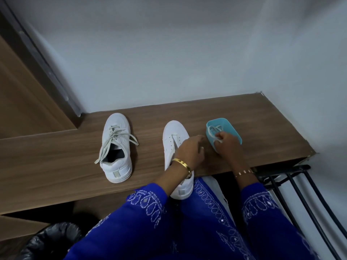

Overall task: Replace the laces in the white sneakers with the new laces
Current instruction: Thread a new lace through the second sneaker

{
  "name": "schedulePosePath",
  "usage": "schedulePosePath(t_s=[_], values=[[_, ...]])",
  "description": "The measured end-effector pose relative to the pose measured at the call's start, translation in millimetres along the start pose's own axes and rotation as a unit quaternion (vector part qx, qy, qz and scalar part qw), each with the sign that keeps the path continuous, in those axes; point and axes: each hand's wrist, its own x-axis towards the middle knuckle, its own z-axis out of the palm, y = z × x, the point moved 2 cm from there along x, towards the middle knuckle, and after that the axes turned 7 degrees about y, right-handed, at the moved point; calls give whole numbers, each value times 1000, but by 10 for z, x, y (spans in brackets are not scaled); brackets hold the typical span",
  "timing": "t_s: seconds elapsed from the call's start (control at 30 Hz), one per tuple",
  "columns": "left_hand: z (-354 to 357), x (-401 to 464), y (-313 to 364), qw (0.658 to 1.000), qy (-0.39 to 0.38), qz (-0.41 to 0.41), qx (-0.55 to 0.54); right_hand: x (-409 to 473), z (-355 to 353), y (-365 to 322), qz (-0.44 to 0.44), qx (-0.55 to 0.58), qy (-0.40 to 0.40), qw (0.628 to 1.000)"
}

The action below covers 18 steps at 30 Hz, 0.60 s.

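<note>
While the unlaced right sneaker (173,139) waits, right hand (228,145) pinches a white lace (216,131) in the turquoise tub (231,131), left hand (191,150) hovers, seemingly loosely curled; threading comes next.

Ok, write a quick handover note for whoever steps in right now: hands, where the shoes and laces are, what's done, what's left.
Right hand: pinching a white lace at the teal tub.
Left hand: hovering over the right sneaker, apparently holding nothing.
Left sneaker: on the wooden shelf, loosened greyish laces in.
Done: right sneaker appears unlaced, eyelets bare.
Left: thread the tub lace into the right sneaker; strip and relace the left one.
</note>
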Motion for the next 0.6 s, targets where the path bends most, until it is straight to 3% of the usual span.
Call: schedulePosePath(t_s=[0.1, 0.23, 0.5, 0.6], values=[[108, 122, 71, 998, -50, 9, 27, 85, 75, 141, -39, -108, -33, 993], [214, 211, 44, 995, -91, -2, 36, 133, 131, 193, -60, -128, -33, 989], [291, 306, -37, 994, -104, -43, 8, 163, -4, 174, -4, 52, 41, 998], [302, 334, -51, 993, -104, -59, -2, 214, -30, 150, 15, 83, 29, 996]])
